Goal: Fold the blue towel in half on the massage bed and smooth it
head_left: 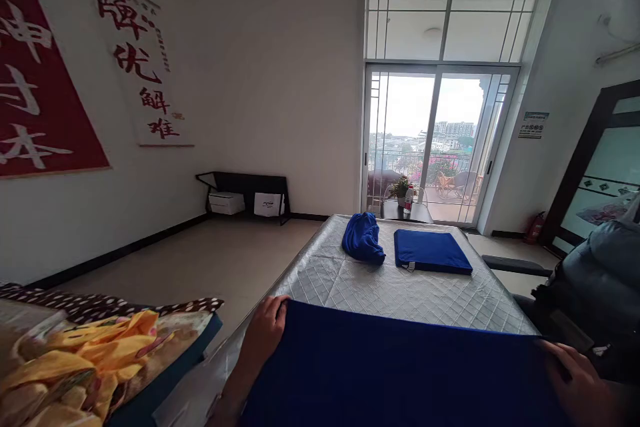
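Note:
A dark blue cloth (400, 367) is stretched between my two hands at the near end of the table. My left hand (267, 328) grips its far left corner, fingers curled over the edge. At the far right corner my right hand (575, 370) holds the same cloth. Its top edge runs nearly straight between them, and the lower part leaves the view. Beyond it, on the silver quilted table cover (320, 267), lie a crumpled blue cloth (363, 238) and a flat folded blue cloth (433, 250) with a small white tag.
Yellow patterned fabric (90, 360) lies heaped at the lower left. A grey bulky item (600, 273) stands close on the right. Behind the table are a small dark table (407, 213) with a plant and bottle, a sliding glass door (400, 120), and a black rack (250, 183) by the wall.

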A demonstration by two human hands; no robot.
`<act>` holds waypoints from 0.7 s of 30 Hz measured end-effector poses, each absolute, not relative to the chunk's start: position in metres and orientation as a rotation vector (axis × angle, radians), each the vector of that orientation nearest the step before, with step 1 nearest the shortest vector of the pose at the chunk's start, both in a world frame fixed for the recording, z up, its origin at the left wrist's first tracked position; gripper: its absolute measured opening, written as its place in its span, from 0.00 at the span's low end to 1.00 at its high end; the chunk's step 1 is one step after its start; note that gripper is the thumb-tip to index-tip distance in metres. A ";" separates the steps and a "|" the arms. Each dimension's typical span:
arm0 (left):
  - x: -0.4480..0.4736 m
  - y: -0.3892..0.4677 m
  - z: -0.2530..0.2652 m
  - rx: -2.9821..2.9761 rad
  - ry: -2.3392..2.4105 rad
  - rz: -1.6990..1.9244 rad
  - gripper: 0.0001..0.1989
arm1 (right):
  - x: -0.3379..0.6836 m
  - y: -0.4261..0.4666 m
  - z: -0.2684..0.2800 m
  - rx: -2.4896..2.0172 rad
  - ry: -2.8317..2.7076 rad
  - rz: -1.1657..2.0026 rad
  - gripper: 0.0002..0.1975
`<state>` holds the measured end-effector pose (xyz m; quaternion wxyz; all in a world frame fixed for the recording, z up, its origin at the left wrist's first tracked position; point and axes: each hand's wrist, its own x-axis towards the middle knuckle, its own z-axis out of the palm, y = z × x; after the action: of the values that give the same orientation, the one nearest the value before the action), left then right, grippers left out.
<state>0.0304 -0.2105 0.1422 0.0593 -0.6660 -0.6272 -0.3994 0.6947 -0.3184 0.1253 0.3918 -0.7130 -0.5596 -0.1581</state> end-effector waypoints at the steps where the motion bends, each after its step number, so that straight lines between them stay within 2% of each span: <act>1: 0.032 -0.196 0.136 -2.063 -1.884 -1.112 0.15 | 0.697 -0.297 0.118 -1.787 -1.477 -0.359 0.15; 9: 0.049 -0.108 0.102 -2.222 -1.942 -0.561 0.18 | 0.712 -0.197 0.062 -1.750 -1.685 -0.197 0.19; 21: 0.065 -0.026 0.066 -2.233 -1.982 -0.555 0.16 | 0.738 -0.106 0.039 -1.878 -1.752 -0.251 0.23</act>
<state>0.0650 -0.0256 0.0664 0.0526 -0.7343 -0.6517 -0.1827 0.7379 -0.1057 0.0387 0.2767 -0.6994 -0.6523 -0.0933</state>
